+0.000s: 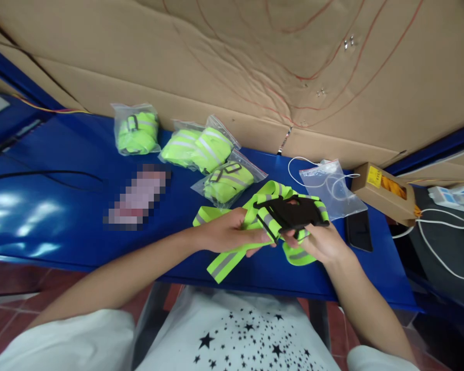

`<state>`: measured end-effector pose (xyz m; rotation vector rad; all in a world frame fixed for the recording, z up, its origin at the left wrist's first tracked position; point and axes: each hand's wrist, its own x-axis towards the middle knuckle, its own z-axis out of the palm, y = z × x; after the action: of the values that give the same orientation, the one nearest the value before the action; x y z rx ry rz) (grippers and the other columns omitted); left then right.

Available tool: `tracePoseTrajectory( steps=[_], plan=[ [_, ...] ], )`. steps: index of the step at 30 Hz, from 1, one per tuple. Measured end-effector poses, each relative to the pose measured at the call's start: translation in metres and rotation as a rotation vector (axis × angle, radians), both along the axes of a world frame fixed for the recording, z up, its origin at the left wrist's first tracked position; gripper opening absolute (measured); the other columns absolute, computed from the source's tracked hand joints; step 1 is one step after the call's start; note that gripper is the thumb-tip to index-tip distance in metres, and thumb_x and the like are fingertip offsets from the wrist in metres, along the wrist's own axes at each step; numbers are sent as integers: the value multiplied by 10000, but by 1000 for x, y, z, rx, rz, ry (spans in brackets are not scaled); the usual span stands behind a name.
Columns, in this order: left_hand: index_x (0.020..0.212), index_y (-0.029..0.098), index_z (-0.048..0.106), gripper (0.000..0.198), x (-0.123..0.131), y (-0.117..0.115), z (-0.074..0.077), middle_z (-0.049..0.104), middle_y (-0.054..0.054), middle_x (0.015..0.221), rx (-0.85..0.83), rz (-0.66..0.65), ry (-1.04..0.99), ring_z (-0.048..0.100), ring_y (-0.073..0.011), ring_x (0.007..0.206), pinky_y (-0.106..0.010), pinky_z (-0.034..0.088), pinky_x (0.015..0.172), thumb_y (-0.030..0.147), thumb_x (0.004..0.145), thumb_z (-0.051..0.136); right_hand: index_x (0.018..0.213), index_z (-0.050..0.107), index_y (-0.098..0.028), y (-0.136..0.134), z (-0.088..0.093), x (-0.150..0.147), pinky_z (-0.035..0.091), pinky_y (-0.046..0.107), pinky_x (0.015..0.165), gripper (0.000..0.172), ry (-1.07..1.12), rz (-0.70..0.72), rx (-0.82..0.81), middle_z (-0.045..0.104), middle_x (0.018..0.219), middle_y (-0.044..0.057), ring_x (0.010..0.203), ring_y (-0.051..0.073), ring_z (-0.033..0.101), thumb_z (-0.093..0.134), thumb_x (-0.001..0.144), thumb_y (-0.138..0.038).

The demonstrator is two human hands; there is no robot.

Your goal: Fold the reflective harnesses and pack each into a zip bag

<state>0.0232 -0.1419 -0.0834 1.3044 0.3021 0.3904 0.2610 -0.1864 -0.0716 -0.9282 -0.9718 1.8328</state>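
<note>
Both my hands hold a neon-yellow reflective strap (pixel 225 264) with grey stripes, just above the near part of the blue table. My left hand (pixel 232 232) is closed on the strap, thumb on top, and a loose end hangs below it. Closed around the other side, near the black buckle (pixel 294 212), is my right hand (pixel 325 239); the buckle partly hides its fingers. Loops of the strap spread behind and between the hands. Beyond them lies a clear zip bag (pixel 228 180) with a folded strap of the same kind inside.
More bagged yellow straps (pixel 137 131) lie toward the back of the blue table (pixel 73 216). A flat clear bag (pixel 342 198), a white cable, a black phone (pixel 359 231) and a small cardboard box (pixel 386 193) are on the right. Cardboard (pixel 201 67) lines the back.
</note>
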Motion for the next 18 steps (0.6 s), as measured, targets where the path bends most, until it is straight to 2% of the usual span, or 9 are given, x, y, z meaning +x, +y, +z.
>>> tracePoseTrajectory(
  steps=[2, 4, 6, 8, 11, 14, 18],
  plan=[
    [1029, 156, 742, 368, 7, -1, -7, 719, -35, 805, 108, 212, 19, 660, -135, 708, -247, 550, 693, 514, 946, 714, 1149, 731, -242, 3, 0, -8, 634, 377, 757, 563, -65, -110, 59, 762, 883, 51, 773, 215, 730, 892, 725, -576],
    [1085, 163, 751, 370, 13, -2, -15, 766, -67, 1009, 204, 408, 15, 716, -193, 924, -319, 582, 888, 484, 903, 772, 1185, 736, -266, 4, -2, -14, 632, 437, 908, 583, -121, -170, 115, 777, 1020, 76, 997, 272, 745, 873, 730, -604],
    [1175, 178, 748, 416, 17, -2, -20, 758, -92, 1204, 302, 523, -6, 692, -256, 1164, -393, 530, 1082, 459, 874, 806, 1220, 733, -288, 5, -7, -17, 610, 464, 991, 580, -154, -175, 153, 777, 1094, 79, 1142, 294, 718, 843, 760, -622],
    [1280, 192, 718, 500, 19, -4, -21, 724, -106, 1331, 333, 479, -16, 643, -288, 1297, -438, 474, 1176, 449, 862, 819, 1233, 734, -298, 4, -12, -16, 594, 473, 1032, 563, -190, -170, 182, 779, 1114, 70, 1196, 298, 702, 815, 790, -636],
    [1350, 210, 685, 568, 20, -6, -15, 689, -101, 1413, 272, 403, -8, 614, -296, 1358, -458, 453, 1211, 445, 851, 823, 1267, 726, -307, 4, -20, -13, 556, 462, 1096, 513, -276, -145, 248, 783, 1118, 51, 1232, 285, 688, 780, 852, -603],
    [1334, 238, 701, 530, 20, -7, -10, 714, -76, 1378, 212, 414, 54, 615, -284, 1359, -476, 408, 1251, 432, 854, 810, 1311, 711, -318, 5, -23, -14, 517, 450, 1144, 445, -389, -120, 353, 782, 1129, 33, 1245, 266, 680, 714, 930, -549],
    [1285, 254, 721, 529, 19, -8, -12, 741, -74, 1322, 185, 346, 153, 627, -299, 1337, -501, 439, 1221, 465, 811, 829, 1345, 700, -312, 6, -20, -23, 551, 435, 1091, 461, -530, -117, 474, 774, 1136, 45, 1210, 271, 689, 613, 981, -581]
  ],
)
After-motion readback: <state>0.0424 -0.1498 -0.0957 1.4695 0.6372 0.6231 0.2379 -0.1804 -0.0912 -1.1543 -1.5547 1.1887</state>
